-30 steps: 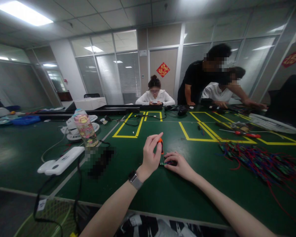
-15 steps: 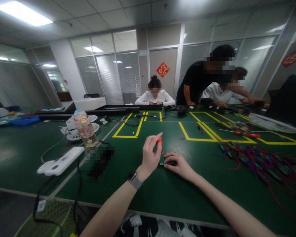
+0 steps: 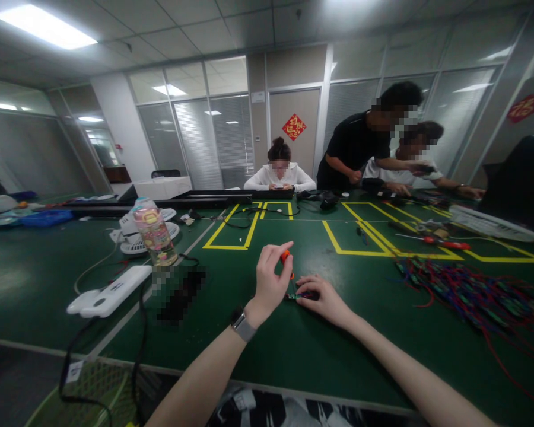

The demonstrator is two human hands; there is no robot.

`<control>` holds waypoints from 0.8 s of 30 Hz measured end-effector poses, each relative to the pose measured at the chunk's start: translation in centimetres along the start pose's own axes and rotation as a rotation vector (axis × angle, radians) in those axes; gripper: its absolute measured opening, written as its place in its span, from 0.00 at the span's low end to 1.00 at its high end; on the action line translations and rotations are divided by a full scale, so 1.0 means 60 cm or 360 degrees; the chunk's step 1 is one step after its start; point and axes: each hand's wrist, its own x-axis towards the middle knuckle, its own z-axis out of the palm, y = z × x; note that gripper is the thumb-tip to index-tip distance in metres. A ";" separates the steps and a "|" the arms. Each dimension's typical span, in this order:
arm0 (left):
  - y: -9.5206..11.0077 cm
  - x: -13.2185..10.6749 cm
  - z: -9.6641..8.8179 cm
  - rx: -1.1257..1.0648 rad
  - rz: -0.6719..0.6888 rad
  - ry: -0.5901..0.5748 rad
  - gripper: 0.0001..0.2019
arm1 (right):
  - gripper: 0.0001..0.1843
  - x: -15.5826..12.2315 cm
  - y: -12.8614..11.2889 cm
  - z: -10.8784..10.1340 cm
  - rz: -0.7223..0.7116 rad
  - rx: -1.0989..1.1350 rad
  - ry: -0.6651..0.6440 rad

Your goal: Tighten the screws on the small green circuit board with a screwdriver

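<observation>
My left hand [image 3: 272,277], with a watch on its wrist, is closed around the orange handle of a small screwdriver [image 3: 286,256]. The screwdriver's thin shaft points down to a small green circuit board [image 3: 292,296] on the table. My right hand [image 3: 323,299] rests on the tabletop and pinches the board's right end, where dark wires show under the fingers. The screwdriver's tip is too small to make out exactly. To the right lies a large heap of similar boards with red and blue wires [image 3: 467,290].
Yellow tape outlines [image 3: 225,247] mark the green table [image 3: 347,367]. A clear bottle [image 3: 155,234], a white device [image 3: 115,290] and cables lie on the left. A red screwdriver [image 3: 447,243] and a keyboard [image 3: 493,222] are at right. Several people [image 3: 281,172] sit or stand across the table.
My hands have stayed almost in place, with the orange handle tilted slightly differently. Across the table, the standing person has drawn an arm back and now holds a dark object.
</observation>
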 end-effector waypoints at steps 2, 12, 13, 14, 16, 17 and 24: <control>-0.003 0.000 0.000 0.0034 0.0015 0.0018 0.14 | 0.05 0.000 -0.001 0.000 0.0001 0.0004 0.0002; 0.002 -0.001 -0.002 -0.0036 -0.0011 -0.0016 0.16 | 0.05 0.001 0.005 0.004 -0.0022 0.0006 0.0030; 0.002 -0.001 -0.001 -0.0035 -0.0011 -0.0017 0.16 | 0.05 0.001 0.006 0.004 -0.0022 0.0005 0.0030; 0.001 -0.001 -0.001 -0.0023 -0.0008 -0.0009 0.15 | 0.04 0.001 0.006 0.004 -0.0021 0.0003 0.0029; -0.002 -0.001 0.000 0.0011 -0.0005 0.0028 0.12 | 0.04 0.001 0.006 0.004 -0.0022 0.0001 0.0031; -0.002 -0.001 0.001 0.0022 -0.0007 0.0046 0.11 | 0.04 0.001 0.005 0.004 -0.0024 0.0001 0.0032; -0.002 -0.004 0.003 -0.0065 -0.0017 -0.0003 0.16 | 0.04 0.002 0.004 0.004 -0.0023 0.0002 0.0039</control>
